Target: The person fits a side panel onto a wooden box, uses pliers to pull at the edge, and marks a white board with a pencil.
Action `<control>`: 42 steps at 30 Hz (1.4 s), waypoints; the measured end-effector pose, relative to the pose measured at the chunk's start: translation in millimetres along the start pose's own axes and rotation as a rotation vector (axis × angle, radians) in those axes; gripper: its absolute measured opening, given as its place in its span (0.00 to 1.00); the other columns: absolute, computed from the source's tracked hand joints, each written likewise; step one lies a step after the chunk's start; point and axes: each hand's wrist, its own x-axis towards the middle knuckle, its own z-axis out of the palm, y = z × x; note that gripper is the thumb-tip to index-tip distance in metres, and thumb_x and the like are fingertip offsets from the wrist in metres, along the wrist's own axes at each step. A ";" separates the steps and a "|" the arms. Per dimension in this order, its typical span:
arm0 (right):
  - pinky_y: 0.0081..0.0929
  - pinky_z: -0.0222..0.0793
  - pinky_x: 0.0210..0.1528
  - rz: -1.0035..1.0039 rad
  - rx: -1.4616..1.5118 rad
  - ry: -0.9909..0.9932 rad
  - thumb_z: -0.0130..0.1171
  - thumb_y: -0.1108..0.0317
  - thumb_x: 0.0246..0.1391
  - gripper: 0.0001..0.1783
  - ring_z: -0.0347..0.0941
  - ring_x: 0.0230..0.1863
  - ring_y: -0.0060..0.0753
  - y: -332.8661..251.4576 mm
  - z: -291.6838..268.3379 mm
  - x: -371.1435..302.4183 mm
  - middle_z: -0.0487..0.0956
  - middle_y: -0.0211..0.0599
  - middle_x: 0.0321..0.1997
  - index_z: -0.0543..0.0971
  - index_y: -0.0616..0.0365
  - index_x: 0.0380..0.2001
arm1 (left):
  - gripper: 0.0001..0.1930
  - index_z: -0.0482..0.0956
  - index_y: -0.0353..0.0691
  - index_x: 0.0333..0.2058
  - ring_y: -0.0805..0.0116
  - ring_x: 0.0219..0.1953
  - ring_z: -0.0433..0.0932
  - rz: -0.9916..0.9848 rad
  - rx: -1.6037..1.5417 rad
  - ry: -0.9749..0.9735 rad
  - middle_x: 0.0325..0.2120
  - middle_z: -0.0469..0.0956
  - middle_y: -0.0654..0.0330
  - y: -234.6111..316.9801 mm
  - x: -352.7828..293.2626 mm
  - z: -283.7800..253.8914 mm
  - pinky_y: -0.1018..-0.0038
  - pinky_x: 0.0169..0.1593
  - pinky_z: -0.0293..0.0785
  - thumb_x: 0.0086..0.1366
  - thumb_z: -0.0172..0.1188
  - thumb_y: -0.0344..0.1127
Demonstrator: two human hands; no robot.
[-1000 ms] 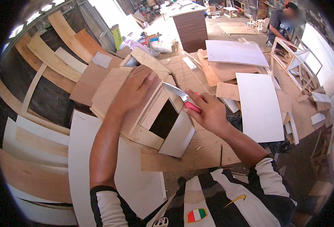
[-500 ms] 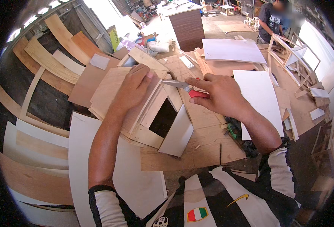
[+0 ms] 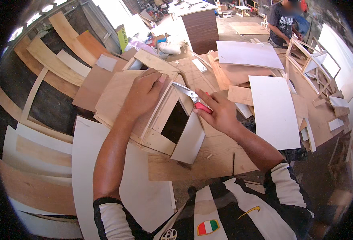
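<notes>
My left hand (image 3: 145,90) is closed over the top edge of a thin plywood panel (image 3: 118,100) on a small wooden frame (image 3: 154,140). The frame lies tilted on the workbench and has a dark rectangular opening. In my right hand (image 3: 219,111) are red-handled scissors (image 3: 203,107), held by the handles. Their metal blades point up and left, with the tip at the strip along the panel's edge, near my left fingers. Whether the tip touches the wood I cannot tell. A white board (image 3: 187,138) leans against the frame's near right side.
White boards (image 3: 274,112) and wood offcuts (image 3: 240,95) lie on the bench (image 3: 220,160) to the right. Curved-looking planks (image 3: 52,54) stand at the left. Beyond the bench, a person (image 3: 281,24) works beside a wooden stool-like frame (image 3: 312,60). A brown cabinet (image 3: 201,34) stands farther back.
My right hand has moved left and slightly down, and the scissors now slant more steeply. A wood offcut it covered now shows. My left hand stays on the panel.
</notes>
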 end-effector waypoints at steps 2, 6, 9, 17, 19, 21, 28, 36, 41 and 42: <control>0.38 0.73 0.30 0.002 0.012 0.000 0.69 0.50 0.54 0.35 0.77 0.29 0.43 -0.2 8.6 -0.9 0.76 0.39 0.31 0.75 0.44 0.64 | 0.14 0.80 0.27 0.39 0.42 0.41 0.78 -0.014 0.003 0.002 0.36 0.78 0.44 -1.5 -2.9 -2.5 0.57 0.47 0.73 0.72 0.54 0.35; 0.35 0.73 0.30 -0.055 0.043 0.107 0.73 0.54 0.51 0.37 0.76 0.29 0.40 4.9 27.6 -1.2 0.76 0.38 0.31 0.76 0.46 0.64 | 0.16 0.80 0.27 0.42 0.46 0.42 0.79 -0.017 0.018 -0.001 0.37 0.79 0.45 -2.5 -3.3 -2.7 0.60 0.49 0.74 0.74 0.52 0.37; 0.33 0.73 0.30 -0.077 0.089 0.188 0.76 0.58 0.48 0.38 0.75 0.29 0.39 9.4 42.5 -1.3 0.77 0.39 0.32 0.76 0.49 0.64 | 0.18 0.81 0.27 0.44 0.50 0.44 0.80 -0.026 0.012 -0.014 0.38 0.80 0.45 -0.8 -0.5 -2.5 0.63 0.51 0.73 0.76 0.50 0.39; 0.35 0.73 0.31 -0.042 0.088 0.205 0.76 0.56 0.48 0.38 0.76 0.30 0.41 9.1 40.8 -1.0 0.78 0.40 0.33 0.77 0.47 0.63 | 0.14 0.79 0.27 0.42 0.43 0.46 0.78 0.046 -0.017 0.071 0.42 0.79 0.43 -2.7 0.8 3.7 0.58 0.51 0.73 0.74 0.52 0.35; 0.37 0.73 0.32 0.028 -0.024 0.069 0.74 0.52 0.50 0.37 0.77 0.31 0.43 0.9 8.7 0.6 0.78 0.42 0.33 0.77 0.45 0.63 | 0.14 0.78 0.27 0.42 0.43 0.48 0.76 0.024 0.001 0.003 0.42 0.78 0.43 -4.7 4.4 3.5 0.59 0.54 0.71 0.74 0.51 0.35; 0.38 0.73 0.32 0.018 -0.006 0.032 0.72 0.50 0.52 0.35 0.78 0.30 0.43 -12.4 -25.6 5.8 0.78 0.41 0.33 0.77 0.45 0.63 | 0.14 0.78 0.27 0.42 0.44 0.48 0.76 0.011 0.013 0.001 0.42 0.77 0.44 -9.5 5.4 3.8 0.59 0.54 0.71 0.74 0.51 0.35; 0.43 0.75 0.30 -0.018 -0.064 -0.278 0.67 0.48 0.56 0.29 0.79 0.29 0.47 -68.6 -99.9 12.2 0.78 0.40 0.29 0.79 0.44 0.59 | 0.16 0.80 0.28 0.42 0.46 0.48 0.77 0.005 -0.089 0.035 0.42 0.78 0.45 -25.6 5.6 6.5 0.60 0.54 0.71 0.75 0.50 0.37; 0.45 0.75 0.30 -0.079 -0.186 -0.389 0.66 0.47 0.55 0.27 0.80 0.29 0.48 -97.3 -107.9 32.3 0.79 0.40 0.28 0.80 0.42 0.57 | 0.19 0.82 0.32 0.47 0.57 0.50 0.77 -0.031 -0.138 -0.037 0.43 0.79 0.50 -31.2 5.3 4.2 0.65 0.57 0.69 0.78 0.47 0.42; 0.46 0.76 0.31 -0.075 -0.331 -0.511 0.66 0.46 0.56 0.27 0.81 0.30 0.49 -114.3 -118.9 51.2 0.80 0.41 0.29 0.80 0.39 0.57 | 0.17 0.83 0.31 0.41 0.48 0.47 0.77 -0.008 -0.154 0.019 0.40 0.80 0.46 -28.5 4.6 5.4 0.60 0.53 0.70 0.75 0.50 0.39; 0.46 0.76 0.31 -0.074 -0.332 -0.514 0.66 0.46 0.56 0.27 0.81 0.30 0.49 -114.8 -117.4 53.3 0.80 0.41 0.29 0.80 0.39 0.57 | 0.17 0.82 0.31 0.41 0.47 0.47 0.77 -0.008 -0.155 0.028 0.39 0.79 0.45 -30.1 4.1 6.1 0.59 0.53 0.70 0.75 0.51 0.40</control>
